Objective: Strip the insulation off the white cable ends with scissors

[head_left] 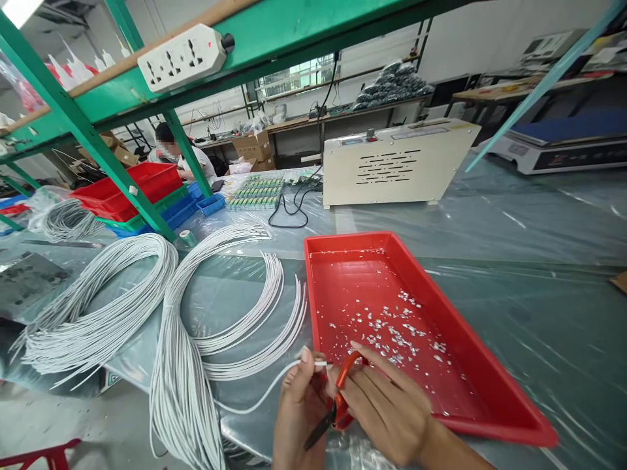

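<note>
Pinched in my left hand (297,408) is the end of a white cable (264,399), which curves away to the left. My right hand (386,411) grips orange-handled scissors (343,385), whose dark blades point down and toward my left wrist. The fingers of both hands come close together at the cable tip, so the exact contact there is partly hidden. Just beyond my hands lies a red tray (441,294) with small pale scraps (401,333) scattered over its floor. A large bundle of white cables (176,365) stretches along the left of my hands.
Another coil of cables (102,307) lies farther left. A beige machine (392,166) stands behind the tray. Green frame posts (98,140) with a power strip (181,57) cross above the bench. Stacked red bins (132,189) and a seated person (193,160) are at back left.
</note>
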Demonstrator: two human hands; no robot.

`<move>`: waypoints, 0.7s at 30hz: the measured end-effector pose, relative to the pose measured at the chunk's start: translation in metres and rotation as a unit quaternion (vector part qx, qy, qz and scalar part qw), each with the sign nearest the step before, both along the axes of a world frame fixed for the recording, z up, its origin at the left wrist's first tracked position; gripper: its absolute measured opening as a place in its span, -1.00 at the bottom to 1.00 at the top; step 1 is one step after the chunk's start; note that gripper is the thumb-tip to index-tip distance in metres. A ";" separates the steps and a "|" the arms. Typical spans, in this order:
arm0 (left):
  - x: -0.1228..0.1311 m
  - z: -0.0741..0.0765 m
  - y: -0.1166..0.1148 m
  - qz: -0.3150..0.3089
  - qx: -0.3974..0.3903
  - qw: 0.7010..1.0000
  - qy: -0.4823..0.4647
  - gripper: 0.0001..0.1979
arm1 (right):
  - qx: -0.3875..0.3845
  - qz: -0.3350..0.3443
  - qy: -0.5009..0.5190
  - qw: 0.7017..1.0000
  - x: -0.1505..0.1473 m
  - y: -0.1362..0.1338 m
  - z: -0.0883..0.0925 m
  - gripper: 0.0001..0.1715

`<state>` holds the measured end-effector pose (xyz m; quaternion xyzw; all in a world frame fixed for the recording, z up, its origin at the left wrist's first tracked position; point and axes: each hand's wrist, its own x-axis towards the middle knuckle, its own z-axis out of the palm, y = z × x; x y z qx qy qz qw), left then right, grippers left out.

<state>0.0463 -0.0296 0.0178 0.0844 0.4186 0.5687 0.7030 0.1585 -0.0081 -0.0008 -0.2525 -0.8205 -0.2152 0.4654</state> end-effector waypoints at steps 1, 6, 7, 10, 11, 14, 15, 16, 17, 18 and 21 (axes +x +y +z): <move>-0.001 0.001 -0.001 -0.017 -0.004 1.000 -0.012 -0.65 | 0.003 0.008 -0.003 1.000 0.000 0.000 0.001 -0.66; -0.003 0.000 -0.009 -0.030 -0.001 0.999 -0.036 -0.67 | -0.015 0.018 -0.022 0.999 0.007 0.003 -0.006 -0.70; -0.004 -0.001 -0.009 -0.031 -0.001 0.999 -0.041 -0.67 | -0.020 0.018 -0.020 0.999 0.009 0.004 -0.007 -0.70; -0.005 -0.002 -0.010 -0.014 0.019 0.998 -0.054 -0.71 | -0.046 0.003 -0.011 0.999 0.019 0.011 -0.009 -0.74; -0.006 -0.003 -0.010 -0.001 0.033 0.998 -0.050 -0.74 | -0.061 -0.014 -0.003 0.998 0.023 0.015 -0.008 -0.74; -0.006 -0.009 -0.011 0.023 0.077 0.997 -0.002 -0.78 | -0.115 -0.100 0.016 0.988 0.035 0.026 -0.004 -0.78; -0.006 -0.011 -0.011 0.024 0.089 0.996 0.022 -0.77 | -0.134 -0.133 0.016 0.982 0.039 0.029 -0.003 -0.79; -0.006 -0.013 -0.012 0.025 0.099 0.994 0.046 -0.77 | -0.153 -0.163 0.011 0.975 0.043 0.032 -0.002 -0.78; -0.005 -0.015 -0.012 0.027 0.108 0.991 0.069 -0.77 | -0.173 -0.192 0.006 0.966 0.047 0.034 -0.002 -0.76; -0.005 -0.017 -0.012 0.029 0.116 0.989 0.090 -0.78 | -0.193 -0.215 0.001 0.957 0.050 0.036 -0.002 -0.74; -0.004 -0.021 -0.012 0.022 0.133 0.981 0.143 -0.76 | -0.247 -0.241 0.002 0.939 0.055 0.033 -0.002 -0.70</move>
